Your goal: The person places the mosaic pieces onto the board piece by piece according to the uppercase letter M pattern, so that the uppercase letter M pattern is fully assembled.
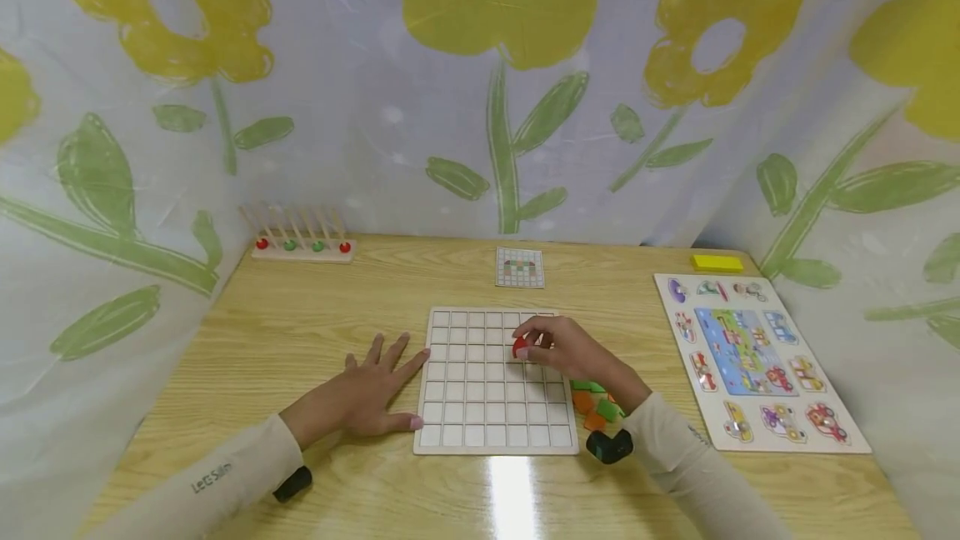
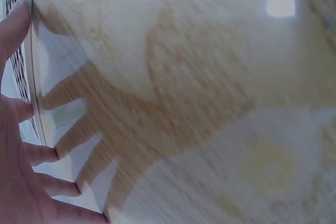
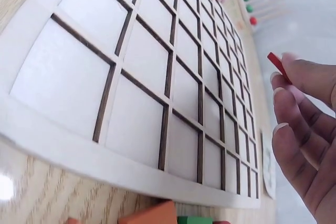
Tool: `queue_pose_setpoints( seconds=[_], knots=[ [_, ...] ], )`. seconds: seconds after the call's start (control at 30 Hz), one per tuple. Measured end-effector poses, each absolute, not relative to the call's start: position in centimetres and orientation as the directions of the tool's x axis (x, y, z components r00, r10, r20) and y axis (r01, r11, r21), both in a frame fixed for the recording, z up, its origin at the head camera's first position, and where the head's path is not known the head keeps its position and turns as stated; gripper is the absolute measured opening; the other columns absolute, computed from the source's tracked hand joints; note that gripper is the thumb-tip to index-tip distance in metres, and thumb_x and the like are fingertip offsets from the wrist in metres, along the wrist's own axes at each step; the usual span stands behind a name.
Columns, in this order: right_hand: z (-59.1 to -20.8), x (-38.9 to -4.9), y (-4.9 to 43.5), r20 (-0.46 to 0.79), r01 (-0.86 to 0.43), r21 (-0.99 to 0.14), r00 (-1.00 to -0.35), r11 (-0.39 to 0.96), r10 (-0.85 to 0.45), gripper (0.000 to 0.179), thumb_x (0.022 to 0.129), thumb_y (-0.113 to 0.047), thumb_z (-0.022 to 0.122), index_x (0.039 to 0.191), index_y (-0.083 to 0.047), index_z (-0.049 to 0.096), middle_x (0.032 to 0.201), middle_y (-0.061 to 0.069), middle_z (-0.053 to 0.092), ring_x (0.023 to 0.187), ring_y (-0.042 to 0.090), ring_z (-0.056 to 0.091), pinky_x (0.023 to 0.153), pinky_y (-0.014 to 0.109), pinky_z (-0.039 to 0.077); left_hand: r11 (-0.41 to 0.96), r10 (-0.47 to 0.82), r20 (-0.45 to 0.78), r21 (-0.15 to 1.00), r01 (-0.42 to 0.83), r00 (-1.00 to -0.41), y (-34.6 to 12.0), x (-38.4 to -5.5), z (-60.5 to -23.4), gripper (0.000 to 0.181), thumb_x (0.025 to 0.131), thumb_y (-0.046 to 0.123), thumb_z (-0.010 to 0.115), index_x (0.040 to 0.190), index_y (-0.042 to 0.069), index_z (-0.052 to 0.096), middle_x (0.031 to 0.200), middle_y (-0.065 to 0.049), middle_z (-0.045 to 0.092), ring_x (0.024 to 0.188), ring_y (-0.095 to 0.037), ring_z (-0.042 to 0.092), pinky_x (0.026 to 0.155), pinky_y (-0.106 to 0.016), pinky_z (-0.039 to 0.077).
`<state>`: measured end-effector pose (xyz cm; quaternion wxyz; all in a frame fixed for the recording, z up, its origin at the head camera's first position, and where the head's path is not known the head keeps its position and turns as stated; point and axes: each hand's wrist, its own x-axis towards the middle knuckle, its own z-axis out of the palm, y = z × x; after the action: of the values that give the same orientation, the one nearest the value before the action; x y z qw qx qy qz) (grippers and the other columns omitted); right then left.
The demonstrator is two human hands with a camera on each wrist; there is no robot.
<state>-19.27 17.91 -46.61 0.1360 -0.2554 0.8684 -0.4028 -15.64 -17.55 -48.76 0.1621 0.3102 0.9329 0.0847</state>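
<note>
A pale wooden grid board (image 1: 474,451) with square compartments lies on the table. Over its right upper part, my right hand (image 1: 566,348) pinches a small red piece (image 1: 519,347) between thumb and fingers. In the right wrist view this red piece (image 3: 279,66) looks thin and flat, held above the grid. My left hand (image 1: 367,394) lies with its fingers spread on the table, thumb and index fingertip at the board's left edge. Orange pieces (image 1: 582,402) and green pieces (image 1: 607,410) lie loose at the board's right side, partly hidden under my right wrist.
A small pattern card (image 1: 519,282) lies beyond the board. At the back left stands a peg stand (image 1: 311,255) with red and green beads. A vehicle puzzle board (image 1: 757,432) covers the right side, with a yellow block (image 1: 716,263) behind it. Flowered curtains (image 1: 352,107) surround the table.
</note>
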Motion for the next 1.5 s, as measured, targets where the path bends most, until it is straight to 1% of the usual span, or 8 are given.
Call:
queue_pose_setpoints(
  seconds=[0.2, 0.37, 0.5, 0.77, 0.9, 1.1, 1.3, 1.5],
  knots=[
    [-46.6, -19.4, 17.5, -0.037, -0.327, -0.769, -0.835, 0.550, -0.549, 0.028, 0.093, -0.005, 0.070, 0.121, -0.002, 0.068, 0.099, 0.008, 0.068, 0.074, 0.012, 0.060, 0.065, 0.022, 0.049, 0.789, 0.612, -0.245, 0.255, 0.559, -0.752, -17.4, -15.6, -48.6, 0.096, 0.090, 0.074, 0.053, 0.162, 0.019, 0.021, 0.165, -0.027, 0.015, 0.144, -0.063, 0.016, 0.093, -0.085, 0.029],
    [-46.7, -19.6, 16.9, -0.042, -0.310, -0.779, -0.841, 0.544, -0.539, 0.028, 0.094, -0.007, 0.069, 0.122, -0.002, 0.068, 0.098, 0.008, 0.069, 0.068, 0.011, 0.059, 0.061, 0.022, 0.048, 0.793, 0.608, -0.251, 0.254, 0.554, -0.754, -17.4, -15.7, -48.7, 0.097, 0.089, 0.074, 0.053, 0.162, 0.020, 0.020, 0.165, -0.026, 0.014, 0.144, -0.063, 0.016, 0.093, -0.085, 0.028],
    [-47.0, -19.8, 16.2, -0.056, -0.287, -0.780, -0.853, 0.556, -0.519, 0.027, 0.094, -0.009, 0.071, 0.120, -0.002, 0.068, 0.096, 0.007, 0.069, 0.066, 0.010, 0.057, 0.061, 0.021, 0.049, 0.796, 0.604, -0.256, 0.251, 0.551, -0.755, -17.4, -15.7, -48.8, 0.097, 0.089, 0.075, 0.053, 0.162, 0.020, 0.020, 0.165, -0.026, 0.013, 0.145, -0.063, 0.015, 0.094, -0.086, 0.028],
    [-47.4, -19.9, 14.8, -0.065, -0.243, -0.794, -0.877, 0.557, -0.475, 0.027, 0.091, -0.004, 0.072, 0.117, 0.000, 0.069, 0.094, 0.008, 0.069, 0.070, 0.011, 0.060, 0.062, 0.022, 0.050, 0.789, 0.613, -0.252, 0.248, 0.562, -0.749, -17.4, -15.8, -48.9, 0.097, 0.089, 0.074, 0.053, 0.162, 0.019, 0.021, 0.165, -0.027, 0.015, 0.143, -0.064, 0.016, 0.093, -0.086, 0.028],
    [-47.7, -20.1, 13.8, -0.071, -0.220, -0.799, -0.890, 0.560, -0.451, 0.027, 0.088, -0.006, 0.074, 0.115, -0.002, 0.071, 0.091, 0.007, 0.071, 0.071, 0.010, 0.060, 0.061, 0.023, 0.048, 0.793, 0.608, -0.256, 0.242, 0.559, -0.752, -17.5, -15.9, -49.0, 0.097, 0.089, 0.075, 0.053, 0.162, 0.020, 0.021, 0.165, -0.027, 0.014, 0.144, -0.064, 0.016, 0.093, -0.086, 0.028],
    [-48.0, -20.3, 12.4, -0.090, -0.192, -0.799, -0.899, 0.570, -0.429, 0.026, 0.086, -0.007, 0.078, 0.112, -0.004, 0.072, 0.088, 0.005, 0.070, 0.073, 0.010, 0.059, 0.063, 0.021, 0.047, 0.799, 0.600, -0.258, 0.244, 0.550, -0.757, -17.6, -15.7, -49.0, 0.097, 0.088, 0.076, 0.053, 0.162, 0.020, 0.021, 0.165, -0.026, 0.015, 0.144, -0.063, 0.016, 0.093, -0.085, 0.029],
    [-48.1, -20.2, 11.4, -0.142, -0.146, -0.788, -0.902, 0.597, -0.408, 0.028, 0.086, -0.008, 0.078, 0.114, -0.007, 0.072, 0.090, 0.002, 0.068, 0.074, 0.012, 0.059, 0.062, 0.024, 0.047, 0.800, 0.599, -0.268, 0.237, 0.551, -0.754, -17.6, -15.7, -48.8, 0.098, 0.089, 0.075, 0.053, 0.162, 0.019, 0.020, 0.165, -0.027, 0.015, 0.144, -0.063, 0.017, 0.093, -0.085, 0.030],
    [-48.4, -20.2, 10.5, -0.159, -0.131, -0.779, -0.905, 0.614, -0.395, 0.027, 0.086, -0.009, 0.078, 0.113, -0.009, 0.073, 0.088, 0.001, 0.068, 0.073, 0.012, 0.058, 0.063, 0.024, 0.048, 0.802, 0.597, -0.273, 0.240, 0.548, -0.754, -17.5, -15.7, -48.8, 0.098, 0.089, 0.076, 0.052, 0.162, 0.020, 0.019, 0.165, -0.026, 0.014, 0.144, -0.063, 0.016, 0.093, -0.085, 0.029]
  ],
)
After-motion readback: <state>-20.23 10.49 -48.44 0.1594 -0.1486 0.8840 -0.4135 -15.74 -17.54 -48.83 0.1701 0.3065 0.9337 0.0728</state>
